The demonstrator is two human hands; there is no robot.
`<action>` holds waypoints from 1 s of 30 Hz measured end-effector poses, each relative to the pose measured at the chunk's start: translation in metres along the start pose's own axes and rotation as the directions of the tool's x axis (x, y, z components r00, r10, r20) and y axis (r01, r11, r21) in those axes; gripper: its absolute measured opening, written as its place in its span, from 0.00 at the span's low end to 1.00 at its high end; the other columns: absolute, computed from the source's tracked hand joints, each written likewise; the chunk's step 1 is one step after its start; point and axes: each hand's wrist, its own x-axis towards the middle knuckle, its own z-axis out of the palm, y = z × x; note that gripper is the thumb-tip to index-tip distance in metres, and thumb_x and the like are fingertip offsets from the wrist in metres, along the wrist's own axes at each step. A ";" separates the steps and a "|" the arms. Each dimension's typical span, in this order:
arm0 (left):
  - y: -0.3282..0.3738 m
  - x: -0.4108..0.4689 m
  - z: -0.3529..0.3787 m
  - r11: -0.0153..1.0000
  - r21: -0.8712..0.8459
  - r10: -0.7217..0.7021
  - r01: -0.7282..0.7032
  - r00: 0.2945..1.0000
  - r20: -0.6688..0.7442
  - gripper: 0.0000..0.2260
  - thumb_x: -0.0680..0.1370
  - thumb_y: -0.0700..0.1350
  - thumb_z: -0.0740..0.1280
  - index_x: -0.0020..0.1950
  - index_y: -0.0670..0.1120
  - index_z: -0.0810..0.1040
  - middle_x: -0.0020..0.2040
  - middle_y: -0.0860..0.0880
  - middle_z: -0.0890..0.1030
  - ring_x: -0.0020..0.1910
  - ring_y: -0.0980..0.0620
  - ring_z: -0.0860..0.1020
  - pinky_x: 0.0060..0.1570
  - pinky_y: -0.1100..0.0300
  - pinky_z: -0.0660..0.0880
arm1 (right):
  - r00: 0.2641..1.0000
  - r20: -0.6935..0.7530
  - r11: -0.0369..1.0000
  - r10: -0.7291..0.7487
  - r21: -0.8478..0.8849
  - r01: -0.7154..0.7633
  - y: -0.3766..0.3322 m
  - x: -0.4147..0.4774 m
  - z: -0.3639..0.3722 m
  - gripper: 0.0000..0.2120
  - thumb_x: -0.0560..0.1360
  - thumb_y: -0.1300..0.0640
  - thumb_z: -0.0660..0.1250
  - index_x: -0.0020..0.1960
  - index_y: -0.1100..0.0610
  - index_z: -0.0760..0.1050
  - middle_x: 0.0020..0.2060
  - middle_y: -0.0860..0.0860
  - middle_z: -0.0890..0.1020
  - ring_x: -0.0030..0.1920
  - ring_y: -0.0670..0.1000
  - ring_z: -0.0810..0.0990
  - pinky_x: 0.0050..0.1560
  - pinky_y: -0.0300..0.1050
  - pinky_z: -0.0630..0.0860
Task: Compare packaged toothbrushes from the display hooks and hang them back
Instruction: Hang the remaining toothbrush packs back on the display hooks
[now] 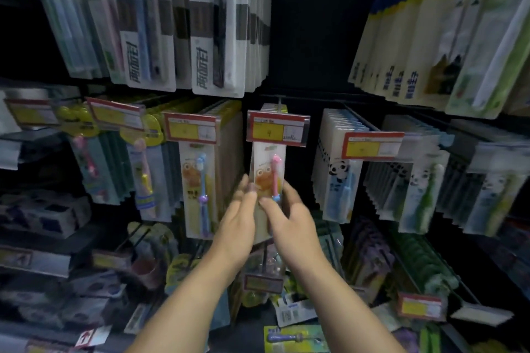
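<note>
A packaged pink children's toothbrush point(268, 165) with an orange cartoon figure hangs on the centre display hook, under a red and yellow price tag point(276, 129). My left hand point(239, 213) holds its lower left edge, fingers spread along the card. The lower right edge is pinched by my right hand point(289, 213), thumb on the front of the pack. Just to the left hangs a matching pack with a blue toothbrush point(200, 189). The bottom of the pink pack is hidden behind my hands.
White adult toothbrush packs point(183, 37) fill the row above. Panda-print packs point(335, 180) hang on hooks to the right, more children's packs point(143, 175) to the left. Lower hooks and price tags point(420, 306) jut out below my forearms.
</note>
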 end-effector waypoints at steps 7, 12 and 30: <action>0.001 -0.013 -0.004 0.999 -0.035 -0.020 0.019 1.000 -0.023 0.17 0.85 0.54 0.61 0.75 0.60 0.70 0.66 0.61 0.79 0.65 0.63 0.76 0.63 0.61 0.71 | 0.999 -0.038 0.999 0.007 0.048 -0.006 0.006 -0.016 0.007 0.19 0.81 0.48 0.67 0.71 0.40 0.73 0.59 0.38 0.82 0.60 0.38 0.80 0.63 0.42 0.78; 0.001 -0.001 -0.006 0.997 -0.073 -0.030 0.027 0.999 -0.040 0.16 0.82 0.55 0.65 0.71 0.62 0.71 0.62 0.63 0.80 0.61 0.67 0.77 0.60 0.63 0.73 | 0.997 -0.075 0.999 -0.031 0.021 0.033 0.011 0.002 0.006 0.19 0.77 0.43 0.68 0.67 0.35 0.71 0.58 0.39 0.81 0.56 0.38 0.81 0.60 0.48 0.80; 0.014 0.030 0.020 0.995 -0.097 -0.014 -0.003 0.986 -0.167 0.28 0.67 0.70 0.66 0.65 0.65 0.70 0.59 0.70 0.76 0.63 0.67 0.74 0.69 0.64 0.67 | 0.928 -0.124 0.933 -0.352 -0.129 0.337 0.030 0.040 -0.006 0.32 0.80 0.30 0.51 0.80 0.40 0.57 0.78 0.32 0.58 0.78 0.37 0.58 0.77 0.43 0.63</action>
